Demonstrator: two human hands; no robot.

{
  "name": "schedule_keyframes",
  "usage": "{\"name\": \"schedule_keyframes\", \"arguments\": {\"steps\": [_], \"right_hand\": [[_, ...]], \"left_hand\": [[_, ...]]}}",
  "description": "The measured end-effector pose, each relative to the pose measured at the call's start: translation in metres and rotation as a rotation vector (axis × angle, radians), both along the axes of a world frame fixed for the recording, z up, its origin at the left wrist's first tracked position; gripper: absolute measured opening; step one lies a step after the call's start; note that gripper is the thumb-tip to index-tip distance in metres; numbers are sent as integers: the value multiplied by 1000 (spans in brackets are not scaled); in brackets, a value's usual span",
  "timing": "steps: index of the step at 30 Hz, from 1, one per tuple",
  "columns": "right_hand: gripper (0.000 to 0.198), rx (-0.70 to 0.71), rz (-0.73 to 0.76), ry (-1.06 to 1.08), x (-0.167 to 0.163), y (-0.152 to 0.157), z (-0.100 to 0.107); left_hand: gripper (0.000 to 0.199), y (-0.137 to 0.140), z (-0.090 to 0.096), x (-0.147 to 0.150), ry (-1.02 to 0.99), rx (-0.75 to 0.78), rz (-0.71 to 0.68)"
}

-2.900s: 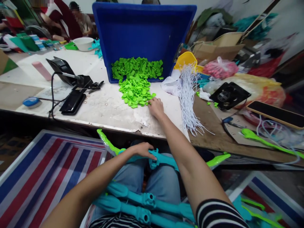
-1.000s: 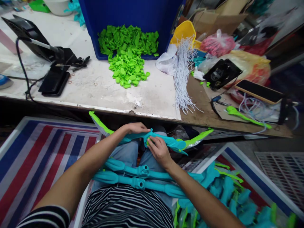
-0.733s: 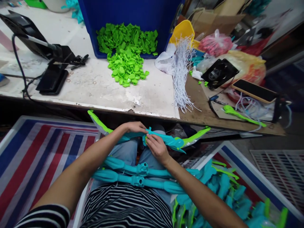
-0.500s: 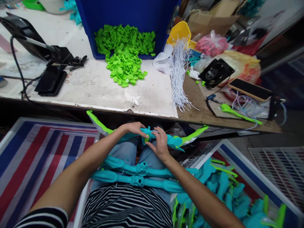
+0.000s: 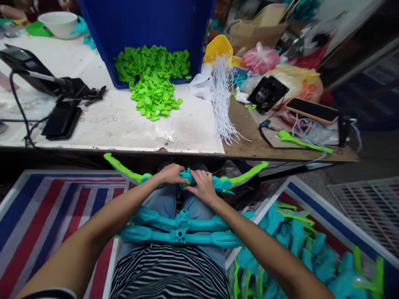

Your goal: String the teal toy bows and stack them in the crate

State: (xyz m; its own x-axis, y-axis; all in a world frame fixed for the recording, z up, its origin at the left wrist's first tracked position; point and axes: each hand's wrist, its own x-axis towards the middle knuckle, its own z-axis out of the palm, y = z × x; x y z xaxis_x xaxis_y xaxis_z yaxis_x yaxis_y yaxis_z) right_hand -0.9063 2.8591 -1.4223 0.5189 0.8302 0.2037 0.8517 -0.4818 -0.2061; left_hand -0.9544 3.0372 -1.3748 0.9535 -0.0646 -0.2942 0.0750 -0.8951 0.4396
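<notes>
A teal toy bow with bright green limb tips is held crosswise above the lap. My left hand is closed around its middle from the left, thumb at the central hub. From the other side, my right hand grips it just right of the hub, fingers on top and thumb below. The fingers mostly cover a small green piece at the hub. Two more teal bow bodies lie across my thighs, nearer to my belly, below both hands.
Small green plastic parts spill from a tipped blue bin onto the worktable. White cords, a phone and a small fan lie to the right. A crate at lower right holds several bows; striped sheeting lines another at left.
My right hand has closed in on the hub, and the green piece there is now mostly covered. The bow stays held across the lap. The camera view has shifted slightly.
</notes>
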Motion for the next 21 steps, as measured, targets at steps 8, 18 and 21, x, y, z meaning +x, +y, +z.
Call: {"name": "schedule_keyframes", "arguments": {"steps": [8, 18, 21], "right_hand": [[26, 320, -28, -193, 38, -31, 63], [20, -28, -438, -160, 161, -6, 131], [21, -64, -489, -93, 158, -8, 136]], "left_hand": [[46, -16, -23, -59, -392, 398, -84], [62, -22, -51, -63, -422, 484, -34], [62, -19, -49, -61, -401, 465, 12]]}}
